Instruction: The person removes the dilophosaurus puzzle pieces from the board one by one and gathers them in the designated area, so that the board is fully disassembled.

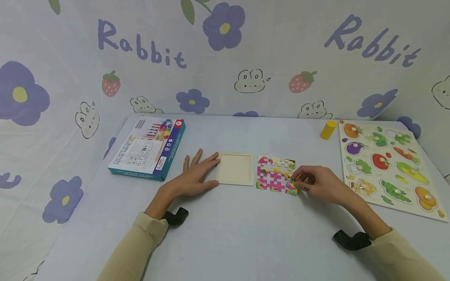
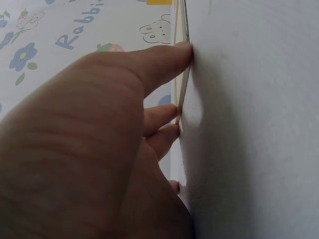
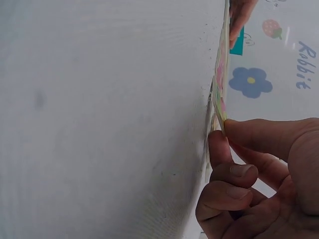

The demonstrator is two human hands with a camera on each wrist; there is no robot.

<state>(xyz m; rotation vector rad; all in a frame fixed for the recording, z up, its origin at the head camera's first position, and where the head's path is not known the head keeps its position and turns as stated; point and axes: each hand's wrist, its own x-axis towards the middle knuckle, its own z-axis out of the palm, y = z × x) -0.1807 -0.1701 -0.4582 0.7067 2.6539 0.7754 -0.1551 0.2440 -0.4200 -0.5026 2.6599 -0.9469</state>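
Note:
A small jigsaw puzzle (image 1: 275,174), mostly pink, yellow and green, lies on the table with gaps between some pieces. At its right edge my right hand (image 1: 321,183) pinches a puzzle piece (image 3: 219,107) between thumb and finger. That piece looks slightly tilted up in the right wrist view. To the puzzle's left is a shallow pale wooden tray (image 1: 234,168) with a raised rim. My left hand (image 1: 191,177) lies with spread fingers at the tray's left side, thumb and fingertips touching its edge. The left wrist view shows the thumb (image 2: 172,57) against that edge.
A flat boxed set (image 1: 140,148) lies at the back left. On the right is a vegetable peg board (image 1: 390,168), with a yellow cylinder (image 1: 328,129) standing beside its far left corner. A patterned cloth (image 1: 267,50) hangs behind the table.

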